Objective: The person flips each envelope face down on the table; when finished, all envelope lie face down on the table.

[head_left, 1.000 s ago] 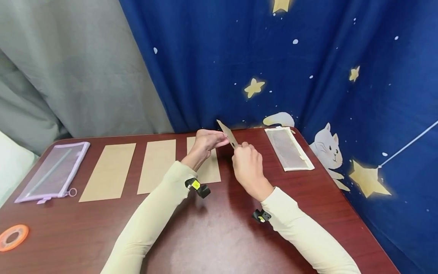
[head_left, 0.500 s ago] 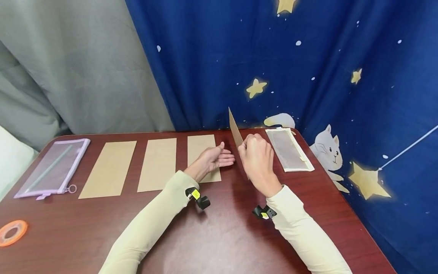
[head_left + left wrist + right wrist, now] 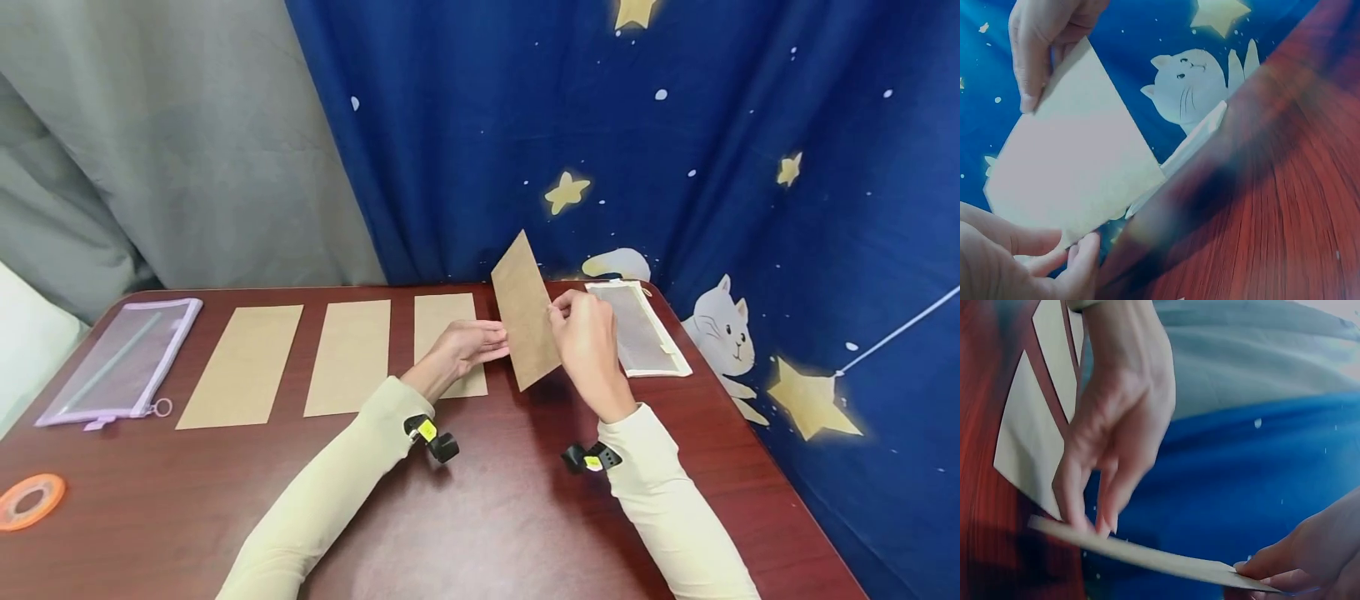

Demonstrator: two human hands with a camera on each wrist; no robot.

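Observation:
Between both hands a brown kraft-paper rectangle (image 3: 525,312) is held upright over the table, its flat face turned toward the head camera. My right hand (image 3: 588,346) pinches its right edge between thumb and fingers. At the opposite edge, the fingertips of my left hand (image 3: 465,343) pinch the paper. From the left wrist camera the paper (image 3: 1079,150) looks pale, with the right hand (image 3: 1054,44) at its top and the left hand (image 3: 1029,256) at its lower edge. Seen edge-on in the right wrist view, the paper (image 3: 1147,556) spans from one hand to the other.
Three matching kraft rectangles lie in a row: a left one (image 3: 240,367), a middle one (image 3: 348,358) and a right one (image 3: 442,312). A purple mesh zip pouch (image 3: 120,362) is at far left, orange tape (image 3: 30,502) at lower left, a white mesh pouch (image 3: 637,329) at right.
The kraft rectangle has turned from nearly edge-on to show its face. My left hand let go of it, opened, then took its left edge; my right hand moved right.

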